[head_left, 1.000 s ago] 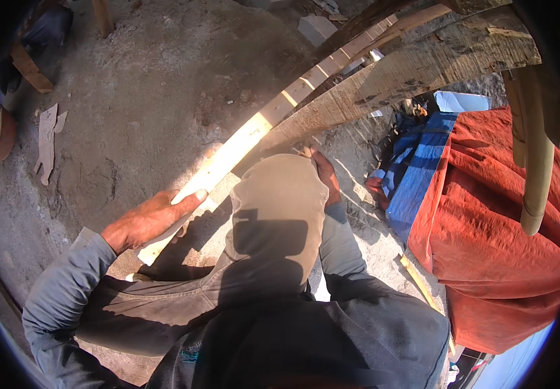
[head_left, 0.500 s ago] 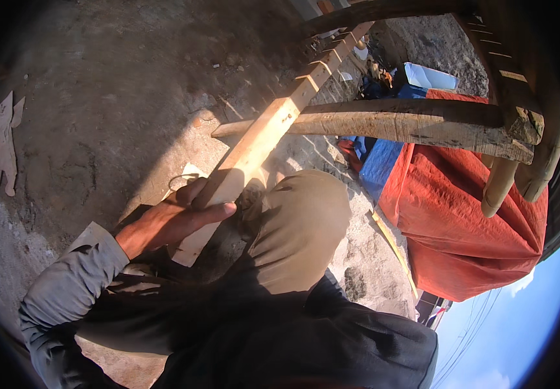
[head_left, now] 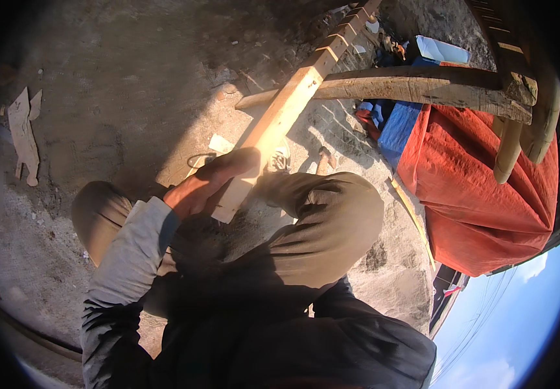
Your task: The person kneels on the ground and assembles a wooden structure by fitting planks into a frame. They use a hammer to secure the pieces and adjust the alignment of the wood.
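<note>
A long squared wooden beam [head_left: 283, 113] with a row of evenly spaced notches [head_left: 336, 40] at its far part slants from between my knees up to the right. My left hand [head_left: 212, 178], in a grey sleeve, is closed round its near end, with the fingers lying over the side and top. The beam's pale end face shows just past the hand. Beyond, it crosses over a thick rough timber [head_left: 416, 87]. My right hand is out of sight; only the dark right sleeve [head_left: 377, 337] shows at the lower right.
A red tarpaulin [head_left: 487, 201] with a blue edge [head_left: 402, 133] covers something at the right. Above it stand notched timber [head_left: 518, 81] and round poles [head_left: 539, 123]. A thin wood strip [head_left: 413, 217] lies beside it. Flat scrap [head_left: 24, 136] lies on the ground at the left.
My left hand has shifted right and upward in the view along with the beam's near end, and its fingers now lie higher over the wood. My left knee has come into sight.
</note>
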Demonstrator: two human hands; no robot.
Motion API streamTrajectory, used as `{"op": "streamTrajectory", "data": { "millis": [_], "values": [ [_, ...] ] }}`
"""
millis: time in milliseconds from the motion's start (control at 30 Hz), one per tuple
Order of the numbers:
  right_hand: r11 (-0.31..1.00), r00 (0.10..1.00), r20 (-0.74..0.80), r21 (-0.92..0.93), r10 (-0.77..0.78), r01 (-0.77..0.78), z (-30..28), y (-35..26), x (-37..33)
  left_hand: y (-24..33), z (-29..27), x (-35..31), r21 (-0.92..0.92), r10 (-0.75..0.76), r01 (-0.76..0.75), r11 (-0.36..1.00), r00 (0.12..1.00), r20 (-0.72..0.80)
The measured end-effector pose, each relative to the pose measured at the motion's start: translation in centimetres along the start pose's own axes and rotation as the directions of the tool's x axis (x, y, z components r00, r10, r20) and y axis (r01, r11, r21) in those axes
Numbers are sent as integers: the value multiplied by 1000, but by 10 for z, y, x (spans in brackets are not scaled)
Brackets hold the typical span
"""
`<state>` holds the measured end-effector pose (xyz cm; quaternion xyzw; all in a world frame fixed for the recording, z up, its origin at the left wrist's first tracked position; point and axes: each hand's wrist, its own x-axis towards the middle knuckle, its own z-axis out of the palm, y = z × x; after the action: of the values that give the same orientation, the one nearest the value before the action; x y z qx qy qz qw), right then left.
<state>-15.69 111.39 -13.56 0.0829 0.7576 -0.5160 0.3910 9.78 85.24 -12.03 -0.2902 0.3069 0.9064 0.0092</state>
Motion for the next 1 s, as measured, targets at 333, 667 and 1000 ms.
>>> {"op": "streamTrajectory", "data": {
  "millis": [333,667,1000],
  "values": [
    [887,856,-237,-175,-460,428,-100,-101,-42,24,24,-13,157,22,-3,988,992,-121],
    [905,910,177,281,-375,318,16,-169,-127,41,34,-37,257,-25,21,966,1000,12],
    [960,904,426,240,28,-143,116,-90,-98,18,34,-14,318,130,-43,947,957,-259]
  ]
}}
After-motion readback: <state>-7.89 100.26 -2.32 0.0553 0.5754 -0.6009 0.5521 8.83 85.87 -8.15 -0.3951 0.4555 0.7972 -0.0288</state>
